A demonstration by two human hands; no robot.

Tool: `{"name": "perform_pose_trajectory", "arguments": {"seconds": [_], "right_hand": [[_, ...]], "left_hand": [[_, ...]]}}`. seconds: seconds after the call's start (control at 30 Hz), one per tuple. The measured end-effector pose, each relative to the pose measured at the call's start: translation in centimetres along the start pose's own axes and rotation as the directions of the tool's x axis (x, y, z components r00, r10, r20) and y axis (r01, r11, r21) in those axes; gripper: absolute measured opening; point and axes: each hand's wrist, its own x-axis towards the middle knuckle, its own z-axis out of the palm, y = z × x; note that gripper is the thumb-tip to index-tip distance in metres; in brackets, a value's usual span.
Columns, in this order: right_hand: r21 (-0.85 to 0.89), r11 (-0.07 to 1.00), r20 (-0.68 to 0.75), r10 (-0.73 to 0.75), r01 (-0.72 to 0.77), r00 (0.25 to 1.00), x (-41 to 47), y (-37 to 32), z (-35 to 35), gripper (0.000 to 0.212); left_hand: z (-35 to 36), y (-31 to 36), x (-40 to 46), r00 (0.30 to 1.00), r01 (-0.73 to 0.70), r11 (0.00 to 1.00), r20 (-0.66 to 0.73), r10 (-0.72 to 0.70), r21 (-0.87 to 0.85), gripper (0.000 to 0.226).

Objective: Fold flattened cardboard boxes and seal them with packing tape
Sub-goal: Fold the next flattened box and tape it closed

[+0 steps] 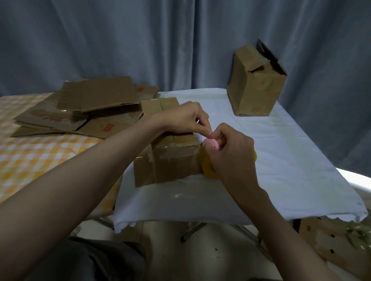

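Left of the folded box, flattened cardboard stack, left hand grip pinching, right hand grip holding pink cutter.

Both hands meet, L & R fingers curled, pinching.

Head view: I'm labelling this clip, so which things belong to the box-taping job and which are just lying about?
In the job:
- cardboard box under the hands
- yellow tape roll
- pink object, gripped by right hand, pinched at by left hand
- stack of flattened boxes
- upright box

Lying about:
- white cloth
- checked cloth
- grey curtain
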Motion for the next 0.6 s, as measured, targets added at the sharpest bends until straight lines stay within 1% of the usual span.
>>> {"name": "perform_pose_trajectory", "arguments": {"seconds": [0.1, 0.17, 0.27, 0.3, 0.33, 0.37, 0.4, 0.43, 0.47, 0.5, 0.53, 0.6], "right_hand": [[-0.001, 1.0, 0.074, 0.001, -0.001, 0.997, 0.4, -0.1, -0.7, 0.009], [0.008, 1.0, 0.172, 0.023, -0.025, 0.985, 0.8, -0.2, -1.6, 0.008], [-0.013, 0.994, 0.359, 0.103, -0.106, 0.928, 1.6, -0.8, -3.7, 0.009], [0.002, 0.988, 0.397, 0.139, -0.153, 0.907, 1.9, -1.1, -4.5, 0.008], [0.042, 0.974, 0.392, 0.189, -0.223, 0.9, 2.3, -1.1, -5.2, 0.007], [0.104, 0.95, 0.343, 0.244, -0.294, 0.907, 2.7, -0.9, -5.8, 0.007], [0.175, 0.92, 0.258, 0.3, -0.35, 0.918, 3.0, -0.4, -6.2, 0.005], [0.223, 0.899, 0.153, 0.348, -0.376, 0.925, 3.4, 0.5, -6.5, 0.005], [0.225, 0.895, 0.059, 0.383, -0.386, 0.922, 3.7, 1.7, -6.6, 0.006], [0.177, 0.897, 0.01, 0.41, -0.405, 0.912, 4.1, 3.2, -6.7, 0.008], [0.095, 0.893, 0.009, 0.441, -0.44, 0.898, 4.3, 4.9, -6.6, 0.01], [-0.113, 0.842, 0.105, 0.538, -0.528, 0.836, 4.3, 8.4, -6.2, 0.012]], "left_hand": [[0.0, -0.1, 0.0, 1.0, -0.013, 1.0, 0.015, 0.013, -0.003, 0.008], [0.0, -0.1, 0.0, 1.0, -0.012, 1.0, 0.021, 0.012, -0.023, 0.007], [0.0, -0.2, 0.1, 1.0, -0.009, 0.998, 0.024, 0.011, -0.063, 0.006], [0.1, -0.2, 0.1, 1.0, -0.008, 0.998, 0.023, 0.01, -0.068, 0.011], [0.1, -0.3, 0.1, 1.0, -0.005, 0.997, 0.021, 0.007, -0.072, 0.016], [0.1, -0.3, 0.1, 1.0, -0.003, 0.997, 0.02, 0.005, -0.077, 0.019], [0.1, -0.4, 0.1, 1.0, -0.003, 0.997, 0.02, 0.005, -0.081, 0.02], [0.1, -0.4, 0.1, 1.0, -0.005, 0.996, 0.022, 0.007, -0.084, 0.02], [0.1, -0.4, 0.1, 1.0, -0.005, 0.996, 0.023, 0.007, -0.088, 0.02], [0.0, -0.4, 0.1, 1.0, -0.006, 0.996, 0.023, 0.008, -0.089, 0.02], [0.0, -0.4, 0.1, 1.0, -0.009, 0.996, 0.024, 0.011, -0.087, 0.019], [0.0, -0.4, 0.1, 1.0, -0.012, 0.996, 0.026, 0.014, -0.088, 0.018]]}}
